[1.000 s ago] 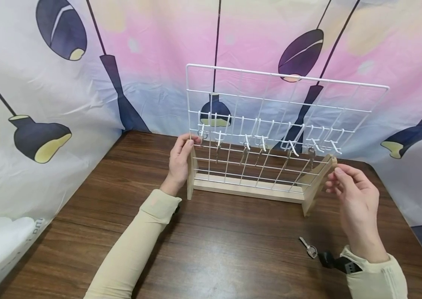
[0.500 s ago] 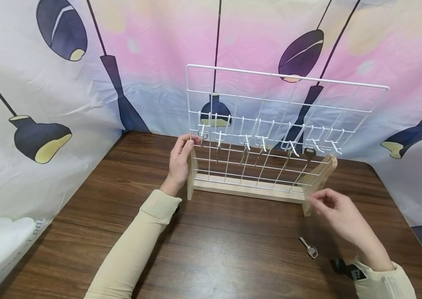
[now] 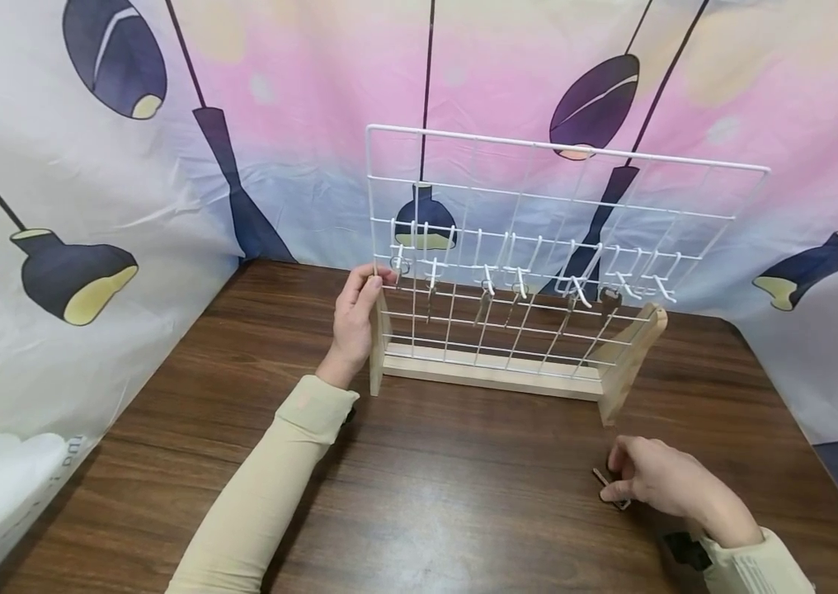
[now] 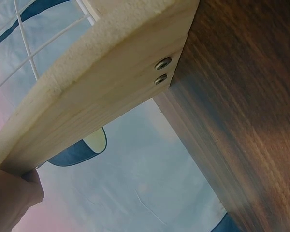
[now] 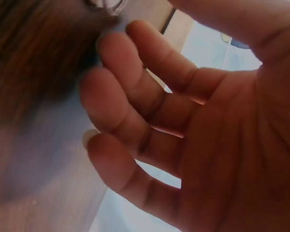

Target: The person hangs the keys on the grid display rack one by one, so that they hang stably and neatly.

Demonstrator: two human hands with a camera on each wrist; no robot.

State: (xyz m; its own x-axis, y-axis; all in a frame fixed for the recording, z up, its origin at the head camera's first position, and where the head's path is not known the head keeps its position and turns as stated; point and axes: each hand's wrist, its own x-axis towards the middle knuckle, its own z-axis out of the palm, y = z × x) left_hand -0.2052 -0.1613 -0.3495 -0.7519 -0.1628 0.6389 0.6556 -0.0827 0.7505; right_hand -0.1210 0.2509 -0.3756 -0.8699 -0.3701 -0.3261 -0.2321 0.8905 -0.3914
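A small metal key (image 3: 600, 475) lies on the brown wood-grain table, partly covered by my right hand (image 3: 664, 483). Thumb and forefinger stand apart on either side of it. In the right wrist view the fingers (image 5: 117, 99) are bent loosely, and a bit of shiny metal shows at the top edge. My left hand (image 3: 355, 313) grips the upper end of the rack's left wooden leg (image 4: 87, 92). The white wire grid rack (image 3: 508, 194) stands upright, with a row of white hooks (image 3: 488, 280) across it. Several keys (image 3: 483, 307) hang from these hooks.
The rack's right wooden leg (image 3: 633, 363) rises beyond my right hand. A pale wooden bar (image 3: 489, 375) joins both legs at the bottom. Cloth printed with lamps (image 3: 300, 99) hangs behind and at the sides. A white bundle (image 3: 3, 495) sits at the left edge.
My right hand has left the rack's right leg and come down toward me to the loose key on the table. The left hand keeps its place on the left leg.
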